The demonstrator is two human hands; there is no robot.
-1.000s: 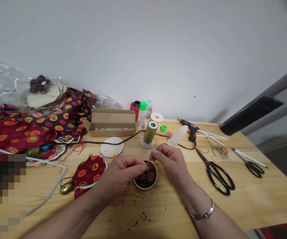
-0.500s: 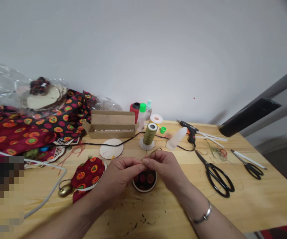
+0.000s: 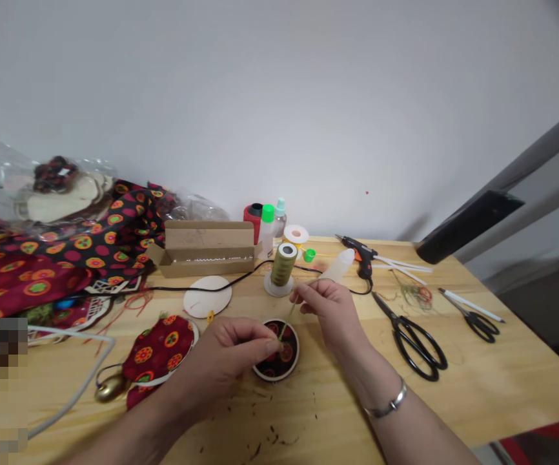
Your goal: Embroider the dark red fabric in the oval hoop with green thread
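Note:
A thin green thread [image 3: 290, 318] runs between my two hands, above a round disc [image 3: 286, 354] faced with dark patterned fabric and edged in white. My left hand [image 3: 233, 358] pinches one stretch of it with thumb and forefinger, over the disc's left part. Higher and to the right, my right hand [image 3: 325, 307] pinches the other stretch, with a loose end showing past the fingers. Just behind stands a spool of olive thread [image 3: 284, 266]. To the left of my left hand lies a red patterned fabric piece [image 3: 156, 349] with a white rim.
Large black scissors [image 3: 412, 342], smaller scissors [image 3: 477, 323] and a glue gun [image 3: 359, 252] lie at right. A cardboard box [image 3: 206, 258], a white disc [image 3: 206, 296], a green-capped bottle [image 3: 266, 232] and a white bottle [image 3: 337, 265] stand or lie behind. Patterned fabric [image 3: 129, 213] is heaped left.
My hands, close together before, have moved apart: the right up, the left lower. The green thread now stretches between them, and more of the dark disc shows. The view has shifted slightly.

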